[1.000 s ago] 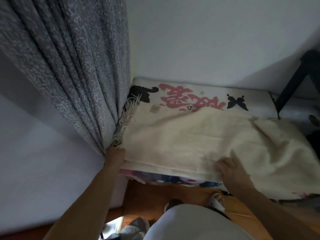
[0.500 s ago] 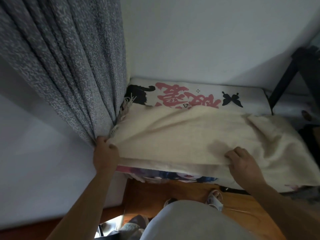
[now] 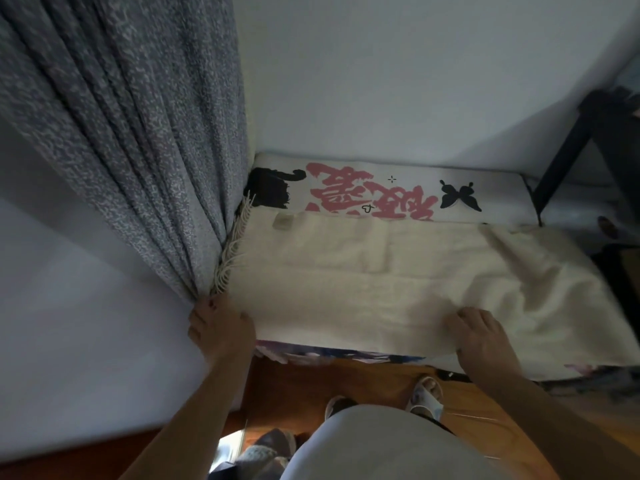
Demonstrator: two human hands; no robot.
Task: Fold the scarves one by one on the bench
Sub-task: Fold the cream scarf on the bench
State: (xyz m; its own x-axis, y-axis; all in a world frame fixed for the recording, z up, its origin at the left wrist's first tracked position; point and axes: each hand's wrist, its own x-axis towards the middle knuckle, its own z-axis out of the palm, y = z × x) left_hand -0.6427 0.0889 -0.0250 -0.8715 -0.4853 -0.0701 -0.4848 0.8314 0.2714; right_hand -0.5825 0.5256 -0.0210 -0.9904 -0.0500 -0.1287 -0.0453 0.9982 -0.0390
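Moved: scarf (image 3: 381,289) now smoother, label showing upper left.
Left hand (image 3: 218,327): fingers gripping scarf corner.
Right hand (image 3: 481,334): fingers pinching front edge on bench (image 3: 502,209).

A grey speckled curtain (image 3: 131,133) hung at my left against pale walls (image 3: 398,71); the wooden floor (image 3: 363,382) lay below me, a dark frame (image 3: 568,147) at right

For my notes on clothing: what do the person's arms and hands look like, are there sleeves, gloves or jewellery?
Both forearms are bare, with no sleeve in view. The left hand and right hand wear no gloves, and no ring, watch or bracelet shows.
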